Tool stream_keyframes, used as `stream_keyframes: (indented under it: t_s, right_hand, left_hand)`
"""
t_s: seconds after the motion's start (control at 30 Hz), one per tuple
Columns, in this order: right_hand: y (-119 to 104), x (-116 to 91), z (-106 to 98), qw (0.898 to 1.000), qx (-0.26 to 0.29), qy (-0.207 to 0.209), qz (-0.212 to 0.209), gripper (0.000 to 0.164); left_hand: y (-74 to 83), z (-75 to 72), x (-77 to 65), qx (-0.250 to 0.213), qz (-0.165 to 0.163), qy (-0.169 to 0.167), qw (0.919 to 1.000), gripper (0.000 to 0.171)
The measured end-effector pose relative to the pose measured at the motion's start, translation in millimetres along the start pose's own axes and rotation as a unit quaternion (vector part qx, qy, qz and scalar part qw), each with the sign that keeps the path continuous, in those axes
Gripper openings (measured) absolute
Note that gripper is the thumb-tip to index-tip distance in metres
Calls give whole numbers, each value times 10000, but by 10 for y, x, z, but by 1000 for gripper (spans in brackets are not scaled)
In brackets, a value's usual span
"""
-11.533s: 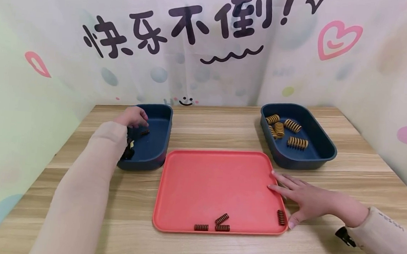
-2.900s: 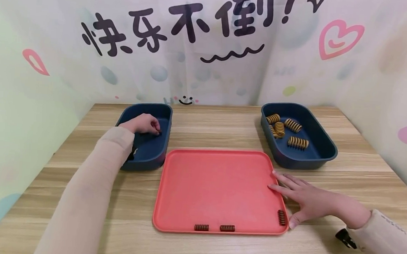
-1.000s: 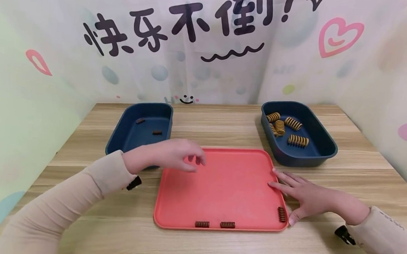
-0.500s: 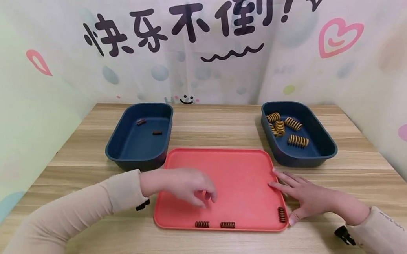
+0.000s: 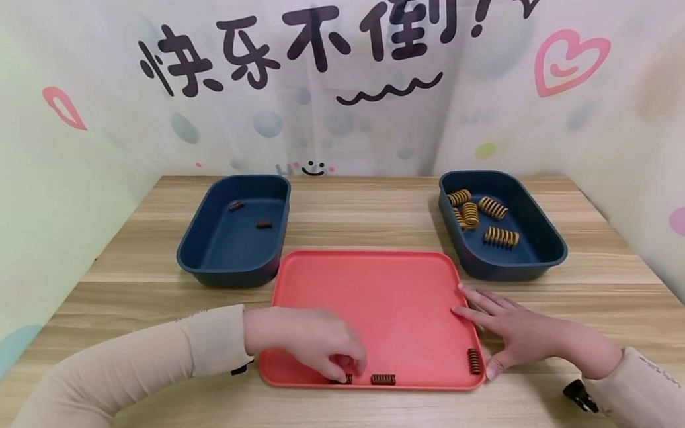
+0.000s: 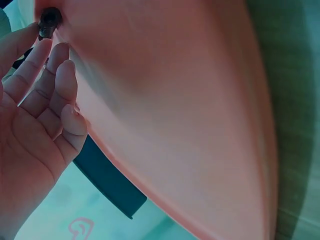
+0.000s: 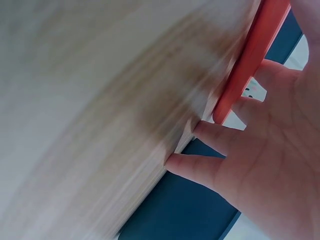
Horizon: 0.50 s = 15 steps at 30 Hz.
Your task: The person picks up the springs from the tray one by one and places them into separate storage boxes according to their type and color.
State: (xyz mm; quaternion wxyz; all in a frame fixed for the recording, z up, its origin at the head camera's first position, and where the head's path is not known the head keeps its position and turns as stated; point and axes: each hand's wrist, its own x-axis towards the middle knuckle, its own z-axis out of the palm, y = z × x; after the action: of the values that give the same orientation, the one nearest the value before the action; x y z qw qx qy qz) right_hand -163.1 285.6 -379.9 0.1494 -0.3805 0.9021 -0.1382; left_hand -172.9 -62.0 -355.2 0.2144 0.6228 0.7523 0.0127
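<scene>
My left hand [image 5: 317, 341] reaches over the front left of the red tray [image 5: 384, 303], its thumb and forefinger pinching a small dark coil spring [image 6: 50, 17] by the front rim. The other fingers are loosely bent in the left wrist view. To its right, a second dark spring [image 5: 382, 379] lies along the front edge, and a third spring [image 5: 473, 361] lies lengthwise by the right edge. My right hand [image 5: 531, 333] is spread at the tray's right side, fingertips on the rim and thumb near the front corner, holding nothing.
Behind the tray on the left stands a blue bin [image 5: 232, 249] with two small dark springs in it. Another blue bin [image 5: 534, 234] at the back right holds several larger yellow springs [image 5: 501, 237]. A printed cloth hangs behind the wooden table [image 5: 334, 419].
My left hand has come from the left bin to the tray's front edge and now pinches the left spring. Earlier, a tilted spring left the tray. My right hand has stayed put.
</scene>
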Motion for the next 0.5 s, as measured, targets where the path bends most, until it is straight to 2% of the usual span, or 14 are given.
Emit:
stream_keyframes:
  t_s: [0.2,0.37,0.5]
  right_hand:
    - [2,2,-3,10000,1,-29,41,97]
    - [1,0,0,10000,-8,-19,28,97]
    - [-1,-3,0,10000,-43,19,-33,97]
  left_hand:
    - [9,10,8,-46,-126,-22,9999,15]
    - [19,17,19,105,-184,-73,9997,14]
    - [28,17,19,112,-357,-131,9992,9]
